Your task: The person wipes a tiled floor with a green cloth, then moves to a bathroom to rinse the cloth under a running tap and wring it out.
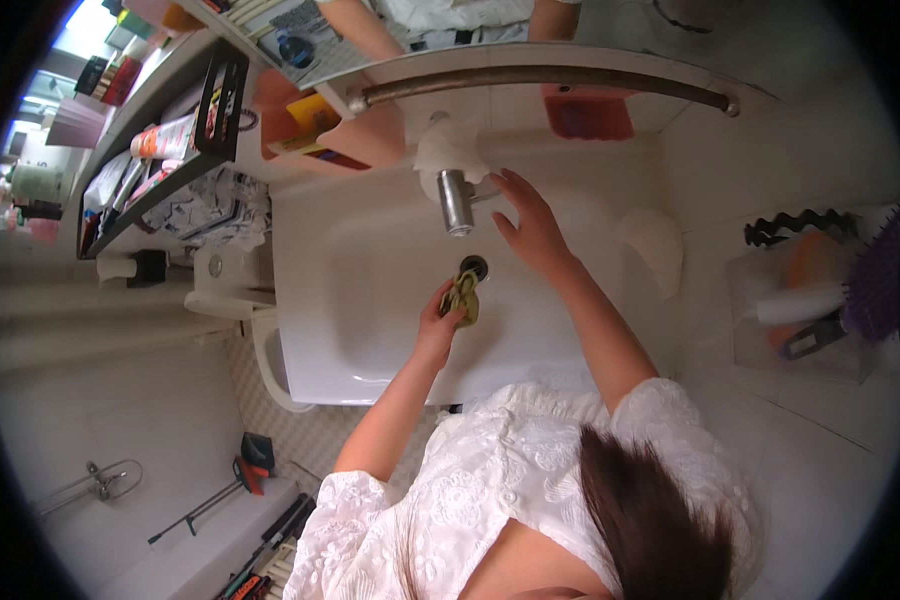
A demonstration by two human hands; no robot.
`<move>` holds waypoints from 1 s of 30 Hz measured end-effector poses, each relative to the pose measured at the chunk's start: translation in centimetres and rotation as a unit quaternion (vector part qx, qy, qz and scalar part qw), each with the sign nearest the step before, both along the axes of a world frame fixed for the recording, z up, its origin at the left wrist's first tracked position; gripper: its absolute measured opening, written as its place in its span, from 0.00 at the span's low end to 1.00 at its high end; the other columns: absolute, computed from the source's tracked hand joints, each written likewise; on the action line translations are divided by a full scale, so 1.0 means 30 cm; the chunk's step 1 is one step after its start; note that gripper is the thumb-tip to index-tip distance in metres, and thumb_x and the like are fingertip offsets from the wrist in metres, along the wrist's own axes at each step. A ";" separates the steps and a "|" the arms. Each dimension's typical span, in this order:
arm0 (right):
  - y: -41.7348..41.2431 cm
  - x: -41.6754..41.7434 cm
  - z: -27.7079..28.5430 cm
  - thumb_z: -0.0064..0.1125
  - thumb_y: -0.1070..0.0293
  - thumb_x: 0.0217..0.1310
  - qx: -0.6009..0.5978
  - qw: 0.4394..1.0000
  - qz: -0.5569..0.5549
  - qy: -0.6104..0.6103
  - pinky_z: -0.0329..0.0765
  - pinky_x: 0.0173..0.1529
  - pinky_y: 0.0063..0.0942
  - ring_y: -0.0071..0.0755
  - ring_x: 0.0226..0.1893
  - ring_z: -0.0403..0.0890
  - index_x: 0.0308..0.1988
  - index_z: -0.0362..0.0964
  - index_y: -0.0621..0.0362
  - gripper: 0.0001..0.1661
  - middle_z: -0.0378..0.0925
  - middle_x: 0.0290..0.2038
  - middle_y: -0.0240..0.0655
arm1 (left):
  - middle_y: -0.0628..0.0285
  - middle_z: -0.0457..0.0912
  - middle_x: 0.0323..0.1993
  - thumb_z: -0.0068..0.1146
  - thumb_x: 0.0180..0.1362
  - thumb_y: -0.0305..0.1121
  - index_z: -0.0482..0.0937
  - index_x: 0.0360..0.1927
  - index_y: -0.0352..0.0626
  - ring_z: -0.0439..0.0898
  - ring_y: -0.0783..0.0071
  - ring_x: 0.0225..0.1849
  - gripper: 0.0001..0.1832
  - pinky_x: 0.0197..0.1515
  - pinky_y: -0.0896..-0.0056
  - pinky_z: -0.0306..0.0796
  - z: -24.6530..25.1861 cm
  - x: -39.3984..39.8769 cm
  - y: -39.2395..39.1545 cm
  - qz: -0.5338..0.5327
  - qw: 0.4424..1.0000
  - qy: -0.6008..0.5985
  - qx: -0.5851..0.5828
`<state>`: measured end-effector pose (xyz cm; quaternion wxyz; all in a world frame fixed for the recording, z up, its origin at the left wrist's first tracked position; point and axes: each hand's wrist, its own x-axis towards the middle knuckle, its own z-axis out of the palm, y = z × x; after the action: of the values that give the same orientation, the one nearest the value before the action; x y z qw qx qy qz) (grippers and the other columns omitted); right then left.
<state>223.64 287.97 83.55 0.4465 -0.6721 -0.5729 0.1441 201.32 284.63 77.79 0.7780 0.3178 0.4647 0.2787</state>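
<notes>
My left hand (436, 324) grips a crumpled green cloth (463, 301) over the white sink basin (375, 247), just in front of the dark drain (473, 267). My right hand (529, 225) is raised at the right of the chrome faucet (455, 202), its fingers apart and nothing in them. Its fingertips are close to the faucet's thin lever (486, 196); whether they touch it, I cannot tell. Some white cloth or wrap (446, 154) surrounds the faucet's base. No water stream shows below the spout.
A metal rail (547, 76) runs along the wall behind the basin, under a mirror. A red soap dish (589, 112) and a peach-coloured holder (292, 124) hang there. Left are a black shelf basket (157, 180) and a toilet (229, 274). At right, a clear box (750, 322) sits by a purple hairbrush (877, 277).
</notes>
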 end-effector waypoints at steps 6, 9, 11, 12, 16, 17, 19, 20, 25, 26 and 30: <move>0.082 -0.014 -0.012 0.58 0.75 0.50 -0.033 0.997 0.008 0.071 0.74 0.33 0.29 0.43 0.27 0.79 0.32 0.76 0.61 0.06 0.78 0.27 0.44 | 0.60 0.72 0.47 0.53 0.50 0.20 0.64 0.54 0.37 0.72 0.72 0.47 0.25 0.49 0.74 0.68 0.053 0.072 0.079 0.018 0.995 0.043 0.084; 0.058 -0.057 -0.044 0.58 0.74 0.50 -0.021 0.995 0.001 0.094 0.74 0.34 0.29 0.42 0.27 0.79 0.34 0.77 0.60 0.07 0.78 0.28 0.44 | 0.60 0.73 0.45 0.54 0.50 0.20 0.66 0.52 0.37 0.73 0.73 0.45 0.23 0.44 0.75 0.70 0.058 0.088 0.085 0.032 0.997 0.029 0.068; 0.054 -0.056 -0.031 0.56 0.74 0.52 -0.029 0.997 -0.001 0.071 0.75 0.33 0.29 0.40 0.29 0.80 0.37 0.76 0.57 0.09 0.78 0.30 0.44 | 0.60 0.73 0.45 0.54 0.50 0.20 0.66 0.52 0.37 0.73 0.73 0.44 0.23 0.42 0.76 0.71 0.041 0.098 0.087 0.030 0.995 0.051 0.077; 0.051 -0.055 -0.023 0.56 0.74 0.53 -0.034 0.998 -0.001 0.060 0.75 0.33 0.29 0.39 0.30 0.80 0.38 0.76 0.56 0.10 0.78 0.31 0.44 | 0.60 0.73 0.45 0.54 0.50 0.20 0.66 0.52 0.37 0.73 0.74 0.44 0.23 0.42 0.76 0.70 0.028 0.105 0.089 0.029 0.996 0.047 0.072; -0.010 -0.086 -0.161 0.48 0.77 0.57 -0.045 0.959 -0.086 0.267 0.74 0.43 0.28 0.37 0.41 0.78 0.52 0.66 0.57 0.20 0.75 0.43 0.44 | 0.60 0.74 0.42 0.54 0.51 0.21 0.68 0.51 0.36 0.73 0.75 0.42 0.21 0.42 0.76 0.70 -0.030 0.140 0.101 0.029 0.996 0.047 0.074; -0.041 -0.089 -0.200 0.46 0.78 0.58 -0.076 0.922 -0.102 0.365 0.72 0.48 0.28 0.37 0.45 0.76 0.55 0.62 0.58 0.23 0.73 0.47 0.44 | 0.61 0.74 0.42 0.53 0.51 0.22 0.69 0.51 0.36 0.74 0.75 0.41 0.21 0.42 0.77 0.70 -0.041 0.148 0.104 0.033 0.995 0.052 0.080; -0.097 -0.078 -0.258 0.42 0.80 0.57 -0.128 0.817 -0.109 0.552 0.68 0.55 0.29 0.38 0.50 0.73 0.59 0.55 0.61 0.28 0.68 0.52 0.44 | 0.62 0.75 0.39 0.52 0.53 0.24 0.70 0.49 0.36 0.73 0.76 0.39 0.18 0.40 0.77 0.69 -0.038 0.168 0.107 0.042 0.994 0.058 0.088; -0.122 -0.066 -0.283 0.40 0.82 0.56 -0.147 0.749 -0.097 0.638 0.66 0.57 0.31 0.39 0.53 0.70 0.60 0.53 0.62 0.30 0.65 0.54 0.44 | 0.62 0.76 0.38 0.52 0.54 0.25 0.71 0.48 0.36 0.73 0.77 0.38 0.17 0.39 0.77 0.69 -0.041 0.174 0.108 0.047 0.993 0.062 0.092; -0.178 -0.061 -0.426 0.37 0.80 0.56 -0.175 0.677 -0.008 0.714 0.65 0.57 0.35 0.41 0.55 0.67 0.60 0.52 0.61 0.30 0.63 0.56 0.42 | 0.62 0.77 0.35 0.47 0.59 0.28 0.74 0.43 0.35 0.75 0.77 0.36 0.11 0.40 0.75 0.71 -0.140 0.160 0.101 0.046 0.985 0.133 0.102; -0.181 -0.071 -0.464 0.39 0.77 0.57 -0.188 0.698 0.021 0.690 0.65 0.56 0.35 0.41 0.53 0.68 0.60 0.53 0.59 0.29 0.64 0.55 0.41 | 0.63 0.78 0.34 0.46 0.59 0.28 0.75 0.42 0.35 0.75 0.78 0.35 0.11 0.39 0.76 0.71 -0.156 0.156 0.099 0.048 0.984 0.138 0.103; -0.140 -0.168 -0.369 0.46 0.63 0.59 -0.377 0.614 -0.075 0.689 0.65 0.52 0.36 0.37 0.45 0.70 0.56 0.61 0.52 0.24 0.68 0.48 0.36 | 0.63 0.77 0.35 0.45 0.61 0.30 0.75 0.41 0.36 0.75 0.78 0.34 0.10 0.38 0.76 0.70 -0.094 0.164 0.079 0.044 0.990 0.105 0.087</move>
<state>218.60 283.78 72.49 0.4269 -0.5243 0.0603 0.7343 206.24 287.00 74.95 0.6816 0.3909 0.5312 0.3169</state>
